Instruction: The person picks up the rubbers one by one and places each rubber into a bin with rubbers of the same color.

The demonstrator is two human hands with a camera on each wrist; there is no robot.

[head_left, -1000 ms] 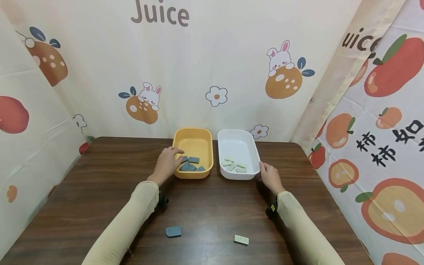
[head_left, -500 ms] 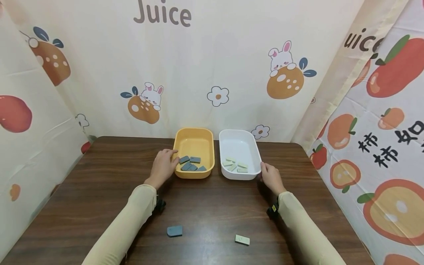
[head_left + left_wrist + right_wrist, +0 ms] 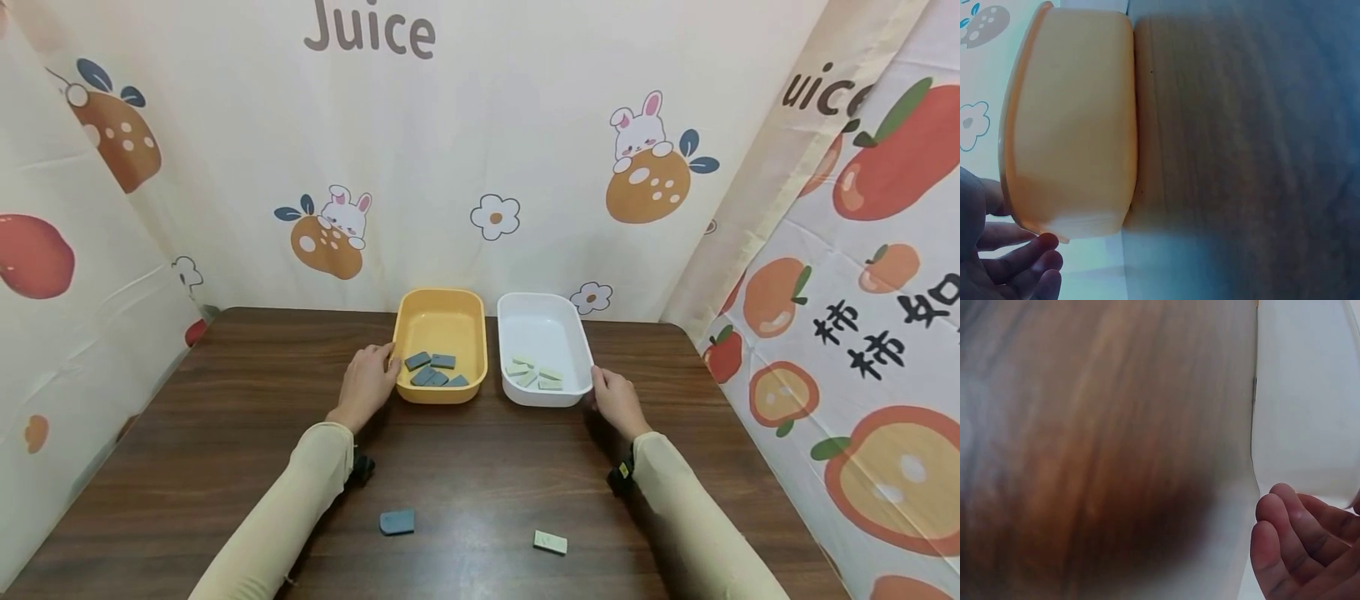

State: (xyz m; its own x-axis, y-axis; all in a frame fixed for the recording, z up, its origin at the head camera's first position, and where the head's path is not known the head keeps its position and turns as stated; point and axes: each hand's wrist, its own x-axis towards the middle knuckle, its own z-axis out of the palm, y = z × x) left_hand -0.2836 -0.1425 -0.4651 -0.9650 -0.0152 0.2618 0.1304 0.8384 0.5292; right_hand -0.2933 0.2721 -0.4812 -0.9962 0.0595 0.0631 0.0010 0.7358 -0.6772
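In the head view, my left hand [image 3: 365, 387] grips the left side of a yellow plastic bin [image 3: 470, 317]. In the left wrist view, the thumb and index finger meet at its rim [image 3: 1009, 156]. Several blue-grey flat blocks [image 3: 443, 362] lie inside. My right hand [image 3: 617, 402] holds the right front side of a white plastic bin [image 3: 543, 312], in which several pale green blocks [image 3: 551, 385] lie. The right wrist view shows curled fingers [image 3: 1266, 550] at that bin's outer wall; the thumb is mostly cut off.
One blue-grey block [image 3: 397, 522] and one pale green block [image 3: 551, 542] lie on the brown wooden table [image 3: 468, 467] nearer the body, between the forearms. Behind both bins hangs a printed curtain [image 3: 420, 133], close to the table's far edge.
My left hand has drawn back from over the yellow bin's inside to its left rim and taken hold there. My right hand stays at the white bin. The view shifts slightly.
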